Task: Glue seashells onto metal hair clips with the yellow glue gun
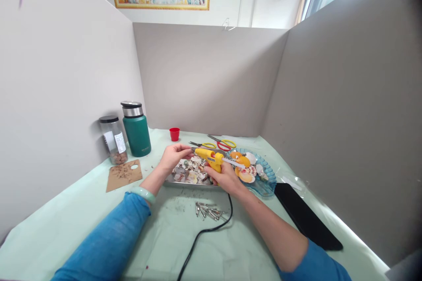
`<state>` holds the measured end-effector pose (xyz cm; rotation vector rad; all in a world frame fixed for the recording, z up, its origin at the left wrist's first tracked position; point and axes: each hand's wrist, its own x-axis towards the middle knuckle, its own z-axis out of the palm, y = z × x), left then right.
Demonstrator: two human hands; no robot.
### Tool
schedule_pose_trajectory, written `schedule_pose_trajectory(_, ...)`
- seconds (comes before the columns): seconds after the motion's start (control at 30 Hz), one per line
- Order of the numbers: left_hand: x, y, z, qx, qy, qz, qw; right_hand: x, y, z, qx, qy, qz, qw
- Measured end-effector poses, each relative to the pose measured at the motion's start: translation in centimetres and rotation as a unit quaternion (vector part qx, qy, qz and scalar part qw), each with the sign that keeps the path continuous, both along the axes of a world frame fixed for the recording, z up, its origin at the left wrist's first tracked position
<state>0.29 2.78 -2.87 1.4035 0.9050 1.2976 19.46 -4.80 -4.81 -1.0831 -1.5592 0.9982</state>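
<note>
My right hand (229, 178) is wrapped round the handle of a yellow glue gun (206, 154), its nozzle pointing left. A pale glue stick (235, 163) sticks out of the gun's back end. Close to the nozzle, my left hand (174, 157) has thumb and fingers pinched together; whatever is between them is too small to make out. Both hands are over a metal tray (194, 185) filled with small seashells (191, 170). A black cord (211, 229) runs from below the gun towards me. Nearer to me lies a pile of silvery metal clips (209, 211).
A blue plate (271, 180) with larger shells stands right of the tray, beside a black flat object (306, 215). Behind lie scissors (227, 143) and a red cup (174, 134). At left are a green bottle (136, 134), a jar (114, 140) and brown cardboard (123, 174). Panels enclose the table.
</note>
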Motion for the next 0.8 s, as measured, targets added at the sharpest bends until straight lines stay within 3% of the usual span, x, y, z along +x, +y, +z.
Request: schedule_pose_trajectory(0.8, 0.04, -0.19, 0.22, -0.009, -0.023, 0.006, 1.0, -0.16, 0.03, -0.09, 0.009, 0.004, -0.039, 0.999)
